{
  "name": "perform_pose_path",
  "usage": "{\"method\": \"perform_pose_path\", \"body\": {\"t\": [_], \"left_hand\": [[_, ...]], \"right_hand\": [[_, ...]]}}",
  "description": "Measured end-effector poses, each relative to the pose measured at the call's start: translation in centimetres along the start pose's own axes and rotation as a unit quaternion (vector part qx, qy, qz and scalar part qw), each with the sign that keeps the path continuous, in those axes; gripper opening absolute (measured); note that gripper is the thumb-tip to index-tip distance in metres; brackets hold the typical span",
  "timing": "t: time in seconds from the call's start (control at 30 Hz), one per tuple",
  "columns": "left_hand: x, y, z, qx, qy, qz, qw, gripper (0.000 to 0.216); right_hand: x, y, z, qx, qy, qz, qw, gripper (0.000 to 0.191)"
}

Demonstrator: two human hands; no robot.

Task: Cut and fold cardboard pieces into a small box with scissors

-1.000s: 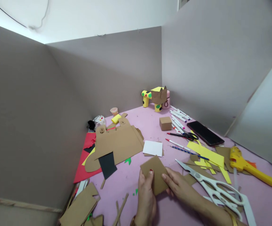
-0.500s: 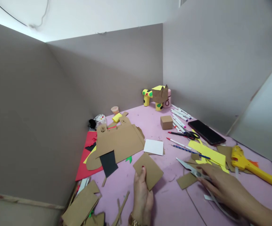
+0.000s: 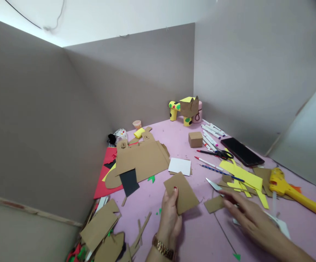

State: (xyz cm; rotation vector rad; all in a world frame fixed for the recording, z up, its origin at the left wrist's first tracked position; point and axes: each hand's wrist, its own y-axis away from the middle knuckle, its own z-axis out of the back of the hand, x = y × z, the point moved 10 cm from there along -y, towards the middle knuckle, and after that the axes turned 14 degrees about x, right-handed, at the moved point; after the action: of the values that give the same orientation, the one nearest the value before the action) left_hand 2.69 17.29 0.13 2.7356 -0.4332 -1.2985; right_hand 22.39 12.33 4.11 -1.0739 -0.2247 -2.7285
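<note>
My left hand (image 3: 169, 211), with a gold watch on the wrist, grips a square of brown cardboard (image 3: 182, 194) between thumb and fingers above the pink table. My right hand (image 3: 245, 213) is over a pair of grey scissors (image 3: 214, 185), its fingers stretched out and loose. The blades point away to the left, while the hand covers their middle. Beside those fingertips lies a small strip of cardboard (image 3: 213, 204). A white card (image 3: 180, 166) rests on another cardboard piece just beyond my left hand.
Large cut cardboard (image 3: 144, 160) and a black sheet (image 3: 129, 182) lie left. Right are a yellow glue gun (image 3: 279, 183), a phone (image 3: 241, 151), yellow paper scraps (image 3: 241, 174), black scissors (image 3: 223, 154) and markers (image 3: 209, 140). A small cardboard box (image 3: 195, 139) stands behind. Grey panels enclose the table.
My right hand's fingers have loosened from around the scissors, which now lie lower on the table. My left hand has shifted slightly right with the cardboard square. The view has turned a little left.
</note>
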Motion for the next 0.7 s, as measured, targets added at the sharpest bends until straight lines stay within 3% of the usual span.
{"method": "perform_pose_path", "body": {"t": [0.07, 0.1, 0.2, 0.27, 0.37, 0.5, 0.7], "left_hand": [[0.5, 0.4, -0.9, 0.022, -0.008, 0.008, 1.0, 0.035], [0.6, 0.6, -1.3, 0.034, -0.014, 0.01, 0.999, 0.037], [0.8, 0.7, -2.1, 0.072, -0.041, 0.011, 0.996, 0.04], [0.9, 0.7, -2.6, 0.1, -0.058, 0.008, 0.993, 0.04], [1.2, 0.6, -3.0, 0.117, -0.059, 0.008, 0.991, 0.04], [1.5, 0.9, -3.1, 0.118, -0.042, 0.013, 0.992, 0.04], [2.3, 1.5, -4.2, 0.172, 0.084, 0.096, 0.977, 0.04]], "right_hand": [[1.9, -1.6, -1.8, 0.047, -0.065, 0.006, 0.997, 0.034], [2.9, -2.1, -1.7, 0.022, -0.054, 0.015, 0.998, 0.039], [6.8, -3.5, -2.6, 0.015, 0.105, 0.104, 0.989, 0.086], [8.4, -4.0, -3.7, 0.043, 0.197, 0.153, 0.967, 0.103], [9.3, -4.8, -4.9, 0.089, 0.248, 0.174, 0.949, 0.104], [9.2, -5.4, -6.1, 0.145, 0.235, 0.166, 0.947, 0.094], [9.1, -4.8, -5.1, 0.192, 0.147, 0.184, 0.953, 0.097]]}}
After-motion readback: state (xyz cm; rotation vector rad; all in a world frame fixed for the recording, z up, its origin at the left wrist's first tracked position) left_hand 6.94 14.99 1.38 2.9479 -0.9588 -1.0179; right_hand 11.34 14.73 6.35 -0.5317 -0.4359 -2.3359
